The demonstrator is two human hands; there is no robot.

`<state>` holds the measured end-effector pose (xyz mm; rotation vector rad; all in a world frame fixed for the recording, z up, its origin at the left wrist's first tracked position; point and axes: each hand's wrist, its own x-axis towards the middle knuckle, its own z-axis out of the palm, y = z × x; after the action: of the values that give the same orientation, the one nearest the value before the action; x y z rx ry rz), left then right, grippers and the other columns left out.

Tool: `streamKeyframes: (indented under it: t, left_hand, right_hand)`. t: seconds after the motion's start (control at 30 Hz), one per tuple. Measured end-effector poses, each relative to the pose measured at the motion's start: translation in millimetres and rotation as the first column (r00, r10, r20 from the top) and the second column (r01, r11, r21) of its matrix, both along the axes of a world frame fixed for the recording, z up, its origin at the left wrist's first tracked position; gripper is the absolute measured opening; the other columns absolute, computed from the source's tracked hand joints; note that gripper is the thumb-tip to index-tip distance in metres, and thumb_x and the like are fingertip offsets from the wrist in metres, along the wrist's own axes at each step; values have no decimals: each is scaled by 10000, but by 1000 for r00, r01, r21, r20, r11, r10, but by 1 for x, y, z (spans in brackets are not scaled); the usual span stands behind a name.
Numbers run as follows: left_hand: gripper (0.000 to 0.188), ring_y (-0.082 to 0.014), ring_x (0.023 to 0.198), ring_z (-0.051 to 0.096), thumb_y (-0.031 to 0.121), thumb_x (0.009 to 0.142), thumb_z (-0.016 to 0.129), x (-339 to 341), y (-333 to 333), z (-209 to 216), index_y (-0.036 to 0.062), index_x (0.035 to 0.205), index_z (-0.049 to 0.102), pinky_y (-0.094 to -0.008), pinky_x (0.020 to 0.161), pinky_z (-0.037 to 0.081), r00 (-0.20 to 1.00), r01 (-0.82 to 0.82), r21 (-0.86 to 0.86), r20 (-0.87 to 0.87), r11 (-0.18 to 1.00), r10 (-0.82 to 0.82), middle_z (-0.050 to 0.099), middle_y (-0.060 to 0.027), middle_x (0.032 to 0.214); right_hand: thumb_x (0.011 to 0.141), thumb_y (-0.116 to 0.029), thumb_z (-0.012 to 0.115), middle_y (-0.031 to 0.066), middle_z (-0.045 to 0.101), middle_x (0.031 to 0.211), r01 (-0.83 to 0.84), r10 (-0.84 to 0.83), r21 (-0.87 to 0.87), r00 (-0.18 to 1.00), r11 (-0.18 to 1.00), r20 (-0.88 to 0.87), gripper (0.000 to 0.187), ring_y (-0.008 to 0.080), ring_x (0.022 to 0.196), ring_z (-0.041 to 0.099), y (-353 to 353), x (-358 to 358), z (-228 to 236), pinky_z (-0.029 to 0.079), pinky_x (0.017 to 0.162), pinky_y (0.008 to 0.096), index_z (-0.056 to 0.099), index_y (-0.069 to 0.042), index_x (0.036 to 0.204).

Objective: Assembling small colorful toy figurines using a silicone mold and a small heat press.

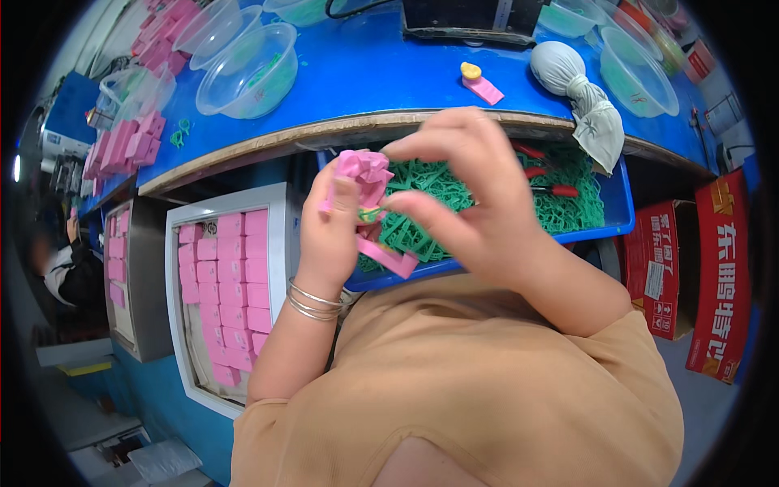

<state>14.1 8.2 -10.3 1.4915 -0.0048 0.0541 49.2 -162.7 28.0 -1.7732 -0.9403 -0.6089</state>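
Observation:
In front of my chest, my left hand (327, 239) is closed around a pink, bent, rubbery mould (367, 172) with folded flaps. One strip of it hangs down below the fingers, over the tray. A small green and yellow bit shows on the mould, beside the right thumb's tip. My right hand (495, 203) is held close on the right with thumb and index finger curved well apart, their tips at the mould's edge. Whether those tips touch it I cannot tell. Below both hands lies a blue tray (621, 203) filled with tangled green thin pieces (438, 215).
Red-handled tools (556, 191) lie in the tray. On the blue bench (349, 77) are clear bowls (247, 73), a tied white cloth bag (580, 89) and a pink block (483, 88) with a yellow lump. A framed box (284, 243) of pink blocks stands left; red cartons (661, 268) right.

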Motion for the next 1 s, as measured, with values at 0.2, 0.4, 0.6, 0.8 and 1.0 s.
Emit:
streamKeyframes:
  t: [0.2, 0.4, 0.6, 0.8, 1.0]
  left_hand:
    - [598, -80, 590, 502, 535, 932, 247, -6, -2, 8, 27, 1160, 465, -209, 450, 409, 990, 72, -357, -90, 931, -112, 581, -70, 875]
    - [630, -162, 964, 549, 515, 945, 219, -9, -15, 12, -7, 1224, 433, -285, 828, 444, 998, -29, -167, -57, 985, 20, 562, -104, 1088]
    - [610, -127, 866, 557, 513, 946, 224, -11, -14, 13, 10, 1217, 436, -243, 734, 457, 999, -41, -122, -27, 992, 38, 577, -87, 1035]
    - [591, -95, 690, 542, 508, 948, 224, -13, -16, 17, 22, 1197, 451, -205, 553, 443, 998, -39, -209, -53, 977, 28, 585, -70, 947]
    - [569, -81, 565, 501, 509, 948, 227, -13, -20, 20, 33, 1128, 480, -204, 446, 404, 997, -38, -283, -77, 958, 17, 579, -51, 842]
  right_hand:
    - [697, -82, 682, 118, 554, 873, -191, 187, -60, 980, 980, -64, 259, 279, 752, 551, 6, -8, -10, 476, 623, 357, 575, -20, 924]
    - [688, -46, 640, 96, 548, 760, -184, 176, -143, 982, 973, -67, 137, 289, 694, 563, 13, -12, -20, 467, 586, 375, 565, -26, 801]
    - [702, -43, 628, 91, 546, 755, -199, 190, -73, 975, 977, -113, 104, 281, 681, 556, 15, -13, -27, 462, 570, 367, 570, -43, 788]
    - [725, -35, 624, 96, 539, 730, -139, 137, 1, 975, 990, -176, 78, 274, 665, 542, 16, -19, -29, 448, 558, 361, 561, -47, 770]
    - [731, -31, 623, 105, 534, 719, -97, 101, 29, 974, 995, -205, 82, 278, 655, 538, 16, -24, -33, 441, 548, 355, 553, -44, 772]
